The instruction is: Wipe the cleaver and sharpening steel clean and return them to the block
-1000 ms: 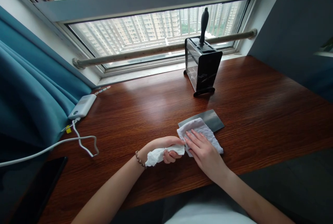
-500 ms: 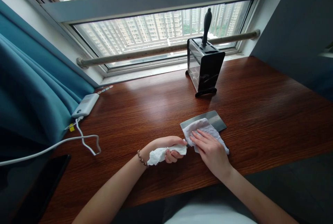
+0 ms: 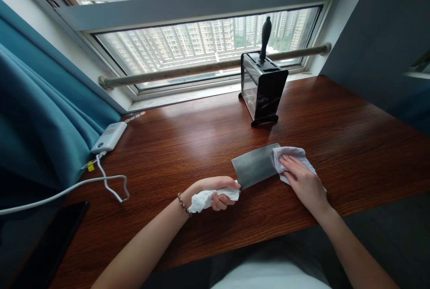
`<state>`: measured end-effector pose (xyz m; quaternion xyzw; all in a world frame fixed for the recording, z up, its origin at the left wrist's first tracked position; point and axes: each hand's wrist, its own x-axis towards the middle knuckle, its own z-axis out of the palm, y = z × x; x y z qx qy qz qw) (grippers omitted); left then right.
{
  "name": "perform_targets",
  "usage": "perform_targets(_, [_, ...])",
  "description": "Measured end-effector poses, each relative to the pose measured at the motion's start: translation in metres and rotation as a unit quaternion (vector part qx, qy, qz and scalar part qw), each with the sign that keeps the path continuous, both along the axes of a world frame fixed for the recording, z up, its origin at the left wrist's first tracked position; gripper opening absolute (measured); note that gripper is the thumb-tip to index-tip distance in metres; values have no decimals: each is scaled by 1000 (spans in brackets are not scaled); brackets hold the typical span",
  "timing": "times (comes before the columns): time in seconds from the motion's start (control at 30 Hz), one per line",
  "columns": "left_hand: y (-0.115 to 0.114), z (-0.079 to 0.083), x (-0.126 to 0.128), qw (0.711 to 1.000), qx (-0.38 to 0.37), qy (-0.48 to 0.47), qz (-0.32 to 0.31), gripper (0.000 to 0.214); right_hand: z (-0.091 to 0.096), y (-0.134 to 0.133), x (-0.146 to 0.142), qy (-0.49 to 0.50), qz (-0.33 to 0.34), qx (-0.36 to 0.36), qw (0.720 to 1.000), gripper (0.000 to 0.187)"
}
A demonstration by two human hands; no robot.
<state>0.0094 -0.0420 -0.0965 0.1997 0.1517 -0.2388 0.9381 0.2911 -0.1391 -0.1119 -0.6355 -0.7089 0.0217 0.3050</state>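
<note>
A cleaver lies toward the front of the table, its broad grey blade point(image 3: 257, 167) pointing right. My left hand point(image 3: 221, 192) is closed round its handle end, with crumpled white tissue point(image 3: 199, 202) wrapped there; the handle itself is hidden. My right hand point(image 3: 304, 185) presses a white cloth point(image 3: 297, 152) against the blade's far right end, fingers bent over the fabric. Part of the cloth hangs past the blade onto the wood. Most of the blade's face is uncovered.
Behind the blade stands a black knife block point(image 3: 270, 94) with clear sides and one black-handled tool point(image 3: 265, 38) upright in it. A white power bank point(image 3: 109, 137) with a white cable point(image 3: 67, 192) sits at left. A dark flat device point(image 3: 50, 244) lies on the near left of the brown table point(image 3: 174, 141).
My right hand has slid the cloth rightward along the blade to its far end, uncovering the part near the handle. My left hand keeps its hold in nearly the same place.
</note>
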Motion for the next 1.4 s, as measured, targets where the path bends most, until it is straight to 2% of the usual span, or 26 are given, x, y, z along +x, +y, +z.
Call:
perform_targets(0.13, [-2,0,-1,1000,17,-7,-16,34,2,-4,22,95,8,-22,995,37])
perform_targets(0.23, [-4,2,-1,999,34,2,-24,33,6,-10,35,199,-12,-74,977,36])
perform_targets(0.37, [-7,5,1,997,66,42,-21,31,6,-12,45,347,-57,-127,928,37])
perform_targets(0.5, [-8,9,2,993,91,79,-20,29,4,-8,43,478,-91,-130,864,40])
perform_targets(0.6, [-8,13,3,991,88,96,-21,29,6,-1,38,546,-87,-132,823,39])
perform_targets(0.73, [-9,15,3,990,84,105,-32,26,10,12,34,580,-74,-112,804,39])
perform_targets(0.83, [-10,14,3,994,80,72,-29,24,16,20,33,560,-79,-83,820,38])
perform_targets(0.9, [-9,12,3,996,73,39,-20,24,23,22,30,502,-105,-26,858,34])
perform_targets(0.97, [-9,10,2,998,64,22,-17,23,33,19,24,400,-148,55,903,29])
perform_targets(1.03, [-9,9,2,998,61,27,-20,24,45,11,13,293,-156,117,936,25])
perform_targets(1.1, [-8,8,1,998,60,31,-18,25,52,2,-4,216,-84,138,963,24])
perform_targets(1.17, [-8,8,1,998,55,21,-17,25,54,-7,-23,147,49,127,980,29])
perform_targets(1.23, [-7,8,0,999,45,4,-25,26,49,-13,-42,74,171,101,977,37])
perform_targets(1.27, [-6,7,0,999,41,-2,-33,26,46,-15,-49,49,203,91,974,39])
perform_targets(1.33, [-5,6,0,998,35,-8,-43,28,38,-14,-54,35,221,69,972,42])
perform_targets(1.4, [-5,6,1,998,36,-9,-46,28,30,-11,-47,55,191,52,979,43])
